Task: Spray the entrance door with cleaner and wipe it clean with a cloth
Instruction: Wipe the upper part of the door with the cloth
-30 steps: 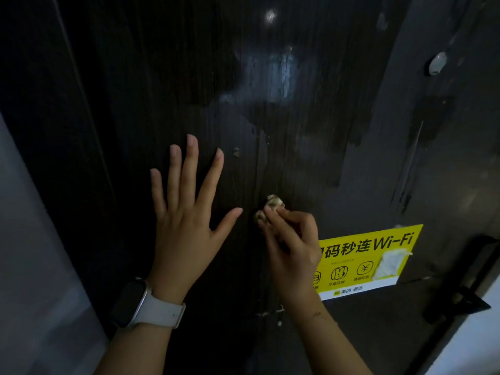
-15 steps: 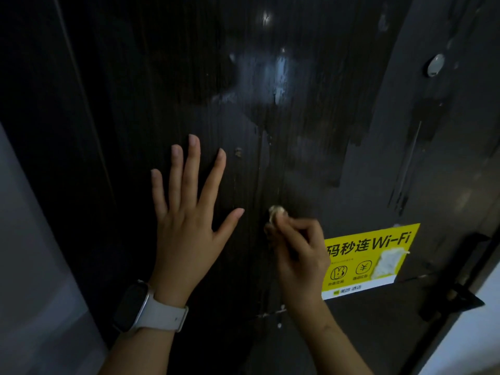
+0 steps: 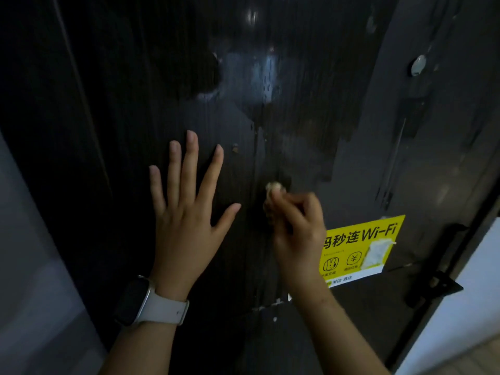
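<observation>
Fingers (image 3: 286, 209) of the right hand (image 3: 297, 234) are pinched on a small, soft, light wad of pale cloth (image 3: 274, 187), pressed on the wet, slippery black entrance door (image 3: 270, 131); left hand (image 3: 186, 212) is laid spread, flat.

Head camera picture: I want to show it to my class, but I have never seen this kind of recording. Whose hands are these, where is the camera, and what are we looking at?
There is no machine here. The picture comes from a wide-angle camera worn on a person's head, looking forward and down, so the two bare arms reaching in from below are that person's own.

In front of them stands a dark, glossy entrance door, streaked with wet patches. The left hand, with a white-strapped smartwatch on its wrist, rests flat on the door, fingers spread. The right hand pinches a small crumpled pale cloth against the door.

Right of that hand, a yellow Wi-Fi sticker is stuck on the door. Higher up sits a small round silver fitting.
</observation>
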`<state>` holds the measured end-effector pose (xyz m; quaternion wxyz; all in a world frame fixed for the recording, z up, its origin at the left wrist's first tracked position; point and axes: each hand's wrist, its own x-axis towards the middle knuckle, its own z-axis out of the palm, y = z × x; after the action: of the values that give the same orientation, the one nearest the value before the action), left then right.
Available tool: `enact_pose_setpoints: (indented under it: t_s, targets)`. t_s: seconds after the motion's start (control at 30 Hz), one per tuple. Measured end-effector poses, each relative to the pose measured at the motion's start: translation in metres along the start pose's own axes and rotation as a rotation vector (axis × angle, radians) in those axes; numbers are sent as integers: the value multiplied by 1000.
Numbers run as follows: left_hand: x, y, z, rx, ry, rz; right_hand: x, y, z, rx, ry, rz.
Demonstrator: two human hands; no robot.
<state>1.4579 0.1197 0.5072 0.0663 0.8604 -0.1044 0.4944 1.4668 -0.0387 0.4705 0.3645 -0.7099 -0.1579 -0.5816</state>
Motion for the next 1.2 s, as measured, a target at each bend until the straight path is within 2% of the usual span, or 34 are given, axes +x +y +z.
enact_pose_setpoints:
  t_s: [0.13, 0.3, 0.4, 0.53, 0.6, 0.63, 0.73, 0.8, 0.87, 0.93, 1.0, 1.07, 1.17, 1.2]
  targets:
    - [0, 0, -1, -11, 12, -1, 54, -5, 3, -14, 103, -40]
    - [-1, -1, -2, -40, 19, 7, -15, 5, -1, -15, -71, -76]
    - [-1, 0, -2, -39, 22, 16, -9, 13, -9, -35, -123, -95]
    - [-1, -2, -3, -85, 14, 17, 28, 24, -14, 22, 115, 73]
    - [-1, -5, -6, -135, 1, 30, 25, 17, -4, 22, 148, 78]
    - [-2, -7, -8, -163, -5, 40, 16, 13, 1, 22, 95, 21]
    - [-4, -14, -19, -259, -5, 68, -8, 6, 5, 27, -229, -275]
    - [-7, -19, -26, -272, 24, 76, 2, 14, -2, -5, -327, -401]
    - [-10, -27, -32, -181, 95, 65, 21, 20, -5, -28, -226, -357]
    - [-13, -36, -38, -56, 169, 13, 42, 20, -2, -3, -23, -184]
    - [-17, -46, -42, -7, 222, -93, 47, 10, 9, 48, 92, -56]
    - [-20, -56, -44, -64, 242, -200, 31, -5, 22, 65, 3, -144]
    - [-21, -67, -44, -102, 212, -250, -6, -10, 24, 38, -355, -476]
    - [-21, -69, -44, -89, 202, -243, -6, -5, 19, 17, -419, -533]
